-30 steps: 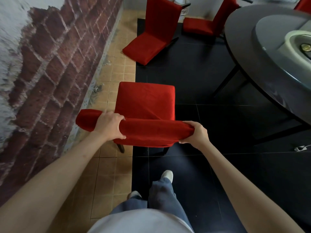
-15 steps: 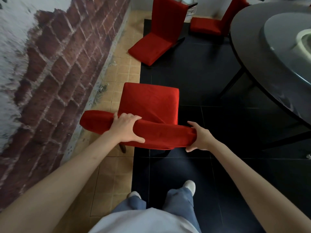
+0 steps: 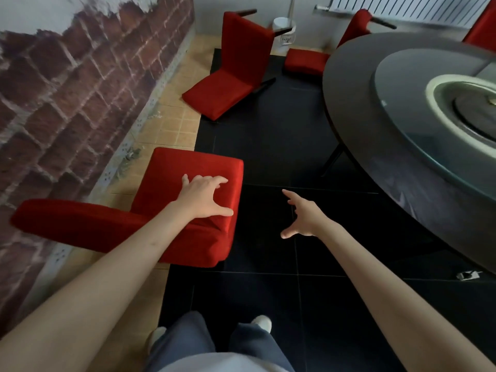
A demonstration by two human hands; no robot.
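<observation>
A red upholstered chair (image 3: 185, 165) stands beside the brick wall, half on the tan tiles and half on the black floor. Its backrest (image 3: 72, 226) stretches to the left under my left forearm. My left hand (image 3: 204, 196) is spread over the right part of the chair, fingers apart and slightly bent, holding nothing; whether it touches the fabric I cannot tell. My right hand (image 3: 303, 216) hangs in the air over the black floor, to the right of the chair. Its fingers are spread and it holds nothing.
A tipped red chair (image 3: 228, 76) lies on the floor ahead, another (image 3: 308, 60) behind it. A round dark table (image 3: 357, 124) with a glass turntable fills the right side. The brick wall (image 3: 67, 98) runs along the left. A small plug-like object (image 3: 468, 275) lies on the floor.
Both hands have let go of the backrest they gripped. My left hand has moved forward over the chair; my right hand has moved off it to the right, fingers spread.
</observation>
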